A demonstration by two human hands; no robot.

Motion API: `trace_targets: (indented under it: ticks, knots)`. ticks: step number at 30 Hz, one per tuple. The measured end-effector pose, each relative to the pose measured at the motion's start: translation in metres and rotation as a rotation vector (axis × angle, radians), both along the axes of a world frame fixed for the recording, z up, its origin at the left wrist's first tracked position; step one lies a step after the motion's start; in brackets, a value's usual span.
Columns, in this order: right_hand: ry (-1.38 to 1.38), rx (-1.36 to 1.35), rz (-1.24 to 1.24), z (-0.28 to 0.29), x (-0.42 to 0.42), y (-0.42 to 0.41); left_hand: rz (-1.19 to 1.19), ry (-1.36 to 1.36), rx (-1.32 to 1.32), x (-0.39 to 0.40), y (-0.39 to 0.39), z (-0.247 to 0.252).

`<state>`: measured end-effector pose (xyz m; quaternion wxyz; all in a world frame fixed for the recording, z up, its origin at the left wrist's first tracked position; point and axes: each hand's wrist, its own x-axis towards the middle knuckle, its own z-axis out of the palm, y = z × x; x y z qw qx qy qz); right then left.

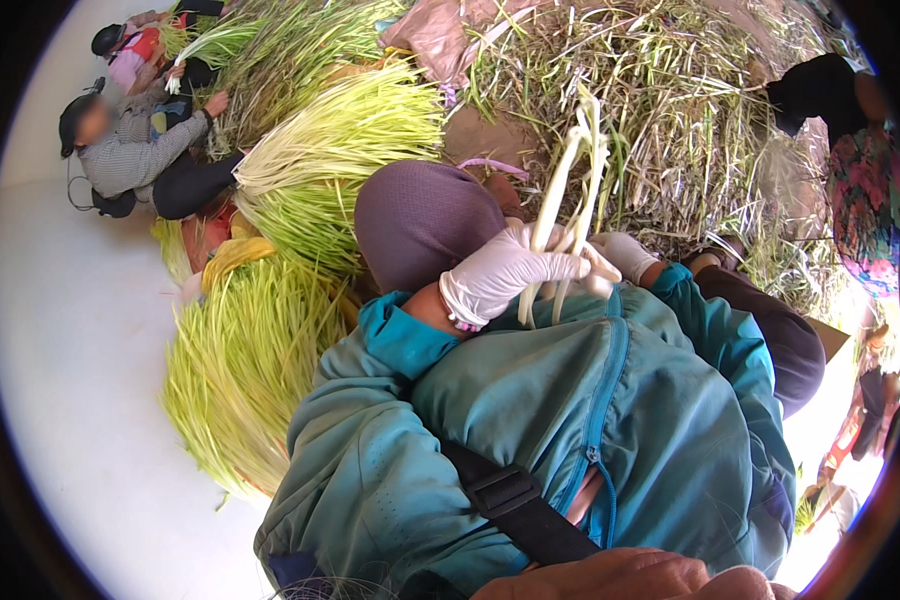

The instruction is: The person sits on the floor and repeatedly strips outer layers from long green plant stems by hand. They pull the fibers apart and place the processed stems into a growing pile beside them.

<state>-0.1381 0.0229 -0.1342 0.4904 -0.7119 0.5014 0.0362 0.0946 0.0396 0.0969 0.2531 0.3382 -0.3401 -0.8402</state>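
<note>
My left hand (506, 274), in a thin white glove with a pink beaded bracelet at the wrist, is closed around a few pale plant stalks (555, 195). They stand up above the fingers, and their lower ends hang below the palm over my teal jacket (525, 375). Close by on the right is my right hand (624, 253), also gloved; its fingers are partly hidden behind the left hand and stalks, so its grip cannot be made out. Large bundles of long yellow-green leafy stalks (352, 142) lie at the left, beside my covered knee (427, 217).
Cut leaves and straw-like trimmings (660, 135) cover the ground ahead. A second large bundle (240, 367) lies by the white wall (75, 337). Co-workers sit at the upper left, one in a checked shirt (131, 146). Another person in floral clothing (866, 195) is at the right.
</note>
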Motion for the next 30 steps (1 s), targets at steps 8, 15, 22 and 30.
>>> trace_targets:
  ticks: [8,15,22,30]
  knots:
    - [-0.780,-0.106,-0.915,0.152,-0.097,-0.045,0.337,0.847,-0.168,0.029,-0.049,0.060]
    - [-1.067,-0.280,-0.942,0.197,-0.123,-0.016,0.201,1.066,-0.268,0.017,-0.069,0.044]
    - [-0.765,-0.137,-0.790,0.174,-0.070,-0.005,0.343,0.489,0.040,-0.015,-0.061,-0.052]
    - [-0.702,-0.126,-0.598,0.154,-0.009,0.017,0.414,-0.043,-0.046,-0.037,-0.057,-0.054]
